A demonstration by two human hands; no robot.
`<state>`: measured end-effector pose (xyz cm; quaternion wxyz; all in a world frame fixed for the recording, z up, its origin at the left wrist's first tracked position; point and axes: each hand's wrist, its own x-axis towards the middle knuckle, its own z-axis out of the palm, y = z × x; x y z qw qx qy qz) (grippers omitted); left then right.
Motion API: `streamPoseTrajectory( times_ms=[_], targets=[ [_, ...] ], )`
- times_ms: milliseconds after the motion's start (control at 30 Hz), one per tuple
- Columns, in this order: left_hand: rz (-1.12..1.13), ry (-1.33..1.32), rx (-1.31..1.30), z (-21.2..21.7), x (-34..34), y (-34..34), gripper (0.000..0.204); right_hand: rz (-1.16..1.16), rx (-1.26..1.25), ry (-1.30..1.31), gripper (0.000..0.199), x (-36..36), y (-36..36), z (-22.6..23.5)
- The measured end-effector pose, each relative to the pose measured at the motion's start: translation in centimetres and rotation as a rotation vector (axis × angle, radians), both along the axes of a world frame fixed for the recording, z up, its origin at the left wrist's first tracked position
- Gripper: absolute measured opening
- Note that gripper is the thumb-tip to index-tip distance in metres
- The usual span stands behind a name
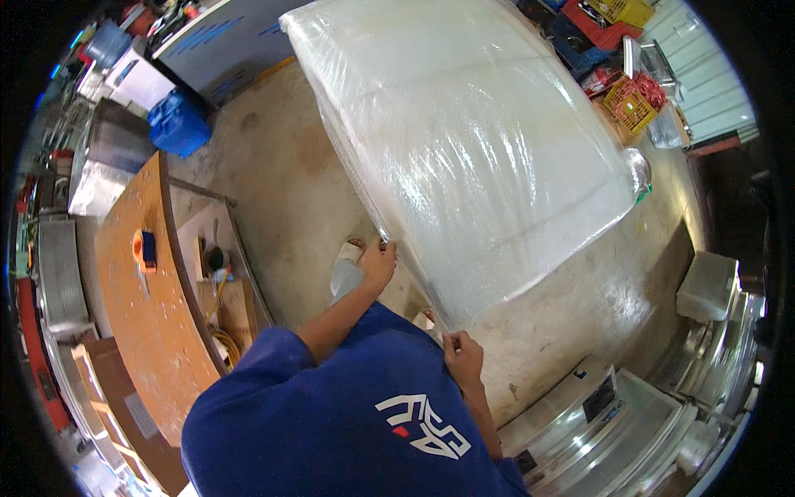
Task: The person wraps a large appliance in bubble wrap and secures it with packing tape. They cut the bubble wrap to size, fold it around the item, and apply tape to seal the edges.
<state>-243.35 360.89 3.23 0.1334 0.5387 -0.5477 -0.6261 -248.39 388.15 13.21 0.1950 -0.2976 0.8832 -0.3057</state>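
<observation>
A large flat slab-like object wrapped in clear plastic film [480, 141] stands tilted on the concrete floor and fills the upper middle of the view. My left hand [378, 263] grips its near lower edge, fingers closed on the film. Further along the same edge, close to the bottom corner, my right hand [462, 358] pinches the wrap. My blue shirt [356, 414] covers the lower middle of the picture. Between my arms, a foot in a sandal [353, 248] shows on the floor beside the slab.
A long wooden workbench [141, 323] runs along the left, with an orange tape roll [144, 250] on it. A blue jerry can [178, 124] stands at the upper left. Red and yellow crates [629, 103] sit at the upper right. Stainless steel appliances [596, 422] stand at the lower right.
</observation>
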Motion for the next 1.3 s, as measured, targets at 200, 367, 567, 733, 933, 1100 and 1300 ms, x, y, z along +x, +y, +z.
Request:
streamPoseTrajectory(
  times_ms=[200,367,567,733,933,1100,1300],
  targets=[
    [-0.102,0.013,0.183,2.5,2.0,7.0,0.039,0.389,-0.013,0.098,0.032,-1.6,-1.0,0.3],
    [0.164,0.323,0.384,-1.2,4.7,9.3,0.035,0.445,0.118,0.189,0.030,-1.2,-3.3,1.2],
    [0.265,0.517,0.529,-2.6,5.3,10.7,0.034,0.673,0.174,0.652,0.035,-0.6,-7.7,-0.5],
    [0.225,0.563,0.546,-2.4,5.5,10.4,0.031,0.901,0.401,0.892,0.042,-1.3,-8.8,-2.0],
    [0.226,0.623,0.525,-3.8,5.2,10.6,0.028,1.064,0.521,0.986,0.039,-1.6,-9.6,-3.0],
    [0.232,0.615,0.542,-2.9,5.0,10.5,0.028,1.080,0.510,0.809,0.026,-3.0,-10.1,-3.7],
    [0.208,0.592,0.508,-2.4,5.6,10.9,0.029,1.015,0.458,0.633,0.016,-1.6,-9.7,2.9]
  ],
)
